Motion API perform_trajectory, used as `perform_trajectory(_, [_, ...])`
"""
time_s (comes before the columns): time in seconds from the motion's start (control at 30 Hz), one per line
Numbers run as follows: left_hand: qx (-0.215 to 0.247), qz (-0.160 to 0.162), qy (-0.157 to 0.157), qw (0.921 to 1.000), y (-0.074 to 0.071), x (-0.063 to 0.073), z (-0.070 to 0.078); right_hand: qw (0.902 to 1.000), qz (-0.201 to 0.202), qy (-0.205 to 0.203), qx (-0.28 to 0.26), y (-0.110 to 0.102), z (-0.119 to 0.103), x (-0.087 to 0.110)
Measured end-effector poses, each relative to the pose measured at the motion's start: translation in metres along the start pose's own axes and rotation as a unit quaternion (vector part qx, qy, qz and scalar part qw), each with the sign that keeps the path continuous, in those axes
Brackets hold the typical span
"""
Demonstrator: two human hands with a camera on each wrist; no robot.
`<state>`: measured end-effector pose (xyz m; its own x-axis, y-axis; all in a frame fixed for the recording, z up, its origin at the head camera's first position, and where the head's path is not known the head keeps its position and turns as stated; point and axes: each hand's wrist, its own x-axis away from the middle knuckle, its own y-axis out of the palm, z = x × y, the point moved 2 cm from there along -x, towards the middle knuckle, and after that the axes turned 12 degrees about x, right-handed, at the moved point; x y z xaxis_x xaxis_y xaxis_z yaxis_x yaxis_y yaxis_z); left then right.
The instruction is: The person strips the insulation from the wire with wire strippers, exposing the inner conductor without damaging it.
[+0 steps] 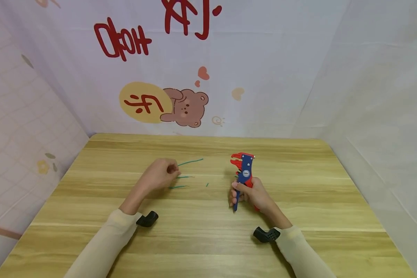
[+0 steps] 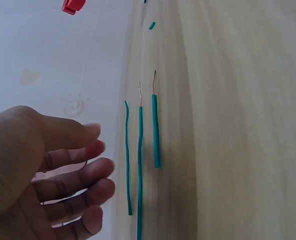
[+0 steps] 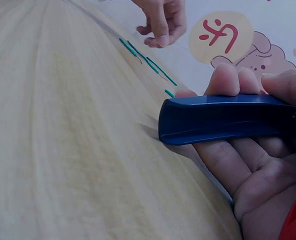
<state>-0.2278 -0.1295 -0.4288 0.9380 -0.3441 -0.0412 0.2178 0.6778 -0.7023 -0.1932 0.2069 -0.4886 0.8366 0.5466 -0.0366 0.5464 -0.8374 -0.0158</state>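
My left hand (image 1: 161,173) hovers over the left ends of three green wires, thumb and fingers loosely bent with nothing between them. The farthest wire (image 2: 128,160) shows no bare metal at its visible tip. Bare copper strands stick out of the middle wire (image 2: 140,165) and the nearest wire (image 2: 156,132), on the side toward the right hand. My right hand (image 1: 251,194) grips a blue and red wire stripper (image 1: 246,164) by its handles, head pointing away from me. Its blue handle (image 3: 213,120) crosses the fingers in the right wrist view.
A short green offcut (image 1: 207,185) lies on the wooden table (image 1: 208,239) between the hands. Another green bit (image 2: 145,1) shows at the top edge of the left wrist view. A white printed curtain (image 1: 271,69) hangs behind the table and along both sides.
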Motion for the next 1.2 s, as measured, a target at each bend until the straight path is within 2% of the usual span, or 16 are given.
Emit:
perform_trajectory(0.33, [0.014,0.05,0.025,0.9984,0.007,-0.019,-0.005,0.9999,0.0,0.009,-0.008,0.0,-0.002,0.002])
perform_trajectory(0.53, [0.028,0.053,0.032,0.9977,0.014,-0.028,-0.006,0.9999,0.0,0.01,-0.009,0.0,-0.003,0.002])
perform_trajectory(0.73, [0.067,0.037,-0.005,0.997,0.02,-0.034,-0.014,0.9999,-0.002,0.01,-0.008,0.0,-0.004,0.002])
perform_trajectory(1.0, [0.05,0.034,-0.053,0.9968,0.024,-0.039,-0.015,1.0,-0.003,0.002,0.001,0.0,-0.005,0.002])
perform_trajectory(1.2, [0.033,0.051,-0.049,0.9969,0.026,-0.035,-0.014,0.9999,0.002,0.012,-0.001,0.001,-0.002,0.001])
